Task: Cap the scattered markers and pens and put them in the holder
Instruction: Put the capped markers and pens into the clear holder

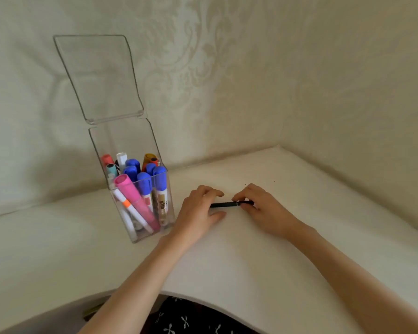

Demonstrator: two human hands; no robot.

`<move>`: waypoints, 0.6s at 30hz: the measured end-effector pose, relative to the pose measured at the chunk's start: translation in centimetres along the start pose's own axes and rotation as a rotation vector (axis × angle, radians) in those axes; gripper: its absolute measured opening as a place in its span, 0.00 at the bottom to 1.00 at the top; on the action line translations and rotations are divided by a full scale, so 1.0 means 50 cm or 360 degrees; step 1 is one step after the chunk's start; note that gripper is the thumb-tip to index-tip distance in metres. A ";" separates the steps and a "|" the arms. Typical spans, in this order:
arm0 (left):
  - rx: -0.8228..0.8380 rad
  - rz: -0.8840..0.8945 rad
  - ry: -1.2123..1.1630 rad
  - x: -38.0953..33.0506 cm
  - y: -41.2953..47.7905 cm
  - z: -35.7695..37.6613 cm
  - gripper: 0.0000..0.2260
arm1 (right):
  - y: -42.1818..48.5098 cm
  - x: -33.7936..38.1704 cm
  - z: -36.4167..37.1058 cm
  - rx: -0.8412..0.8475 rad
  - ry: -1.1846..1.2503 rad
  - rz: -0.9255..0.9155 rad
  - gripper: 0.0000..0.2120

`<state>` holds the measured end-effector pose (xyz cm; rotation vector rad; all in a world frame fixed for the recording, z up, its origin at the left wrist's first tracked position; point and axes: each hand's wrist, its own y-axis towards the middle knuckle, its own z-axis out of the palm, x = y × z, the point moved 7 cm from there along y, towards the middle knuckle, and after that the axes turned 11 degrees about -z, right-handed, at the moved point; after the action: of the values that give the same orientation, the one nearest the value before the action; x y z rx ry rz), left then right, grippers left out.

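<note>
1 black pen (225, 204) held by 2 hands over the worktop (227, 256): left hand (200, 209) curls round its left end, right hand (260, 207) pinches the right end. 1 clear holder (127, 141) just left of them, lid (99, 75) up, has 5 blue-cap markers (144, 180) & 1 pink marker (130, 191)

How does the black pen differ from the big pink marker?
The black pen is thin and dark; the pink marker is thick and bright. The black pen lies level, held by the left hand and right hand; the pink marker leans in the clear holder, cap up. Both are writing tools.
</note>
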<state>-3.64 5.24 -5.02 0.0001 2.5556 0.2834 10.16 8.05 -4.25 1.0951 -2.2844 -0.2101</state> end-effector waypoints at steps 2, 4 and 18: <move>-0.0052 0.0012 0.0041 0.003 0.000 0.003 0.16 | -0.006 -0.006 0.012 0.0047 -0.0045 0.0024 0.11; -0.0070 0.0059 0.0128 -0.006 0.005 0.005 0.15 | -0.009 -0.010 0.009 0.0061 -0.0005 0.0107 0.13; 0.0007 0.0128 0.0148 -0.032 0.022 0.028 0.07 | -0.102 -0.065 -0.052 0.0036 -0.0063 0.0453 0.03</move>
<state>-1.62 6.51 -5.08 0.0935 2.6527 0.3156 16.59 7.47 -5.52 0.7693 -2.4507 -0.0930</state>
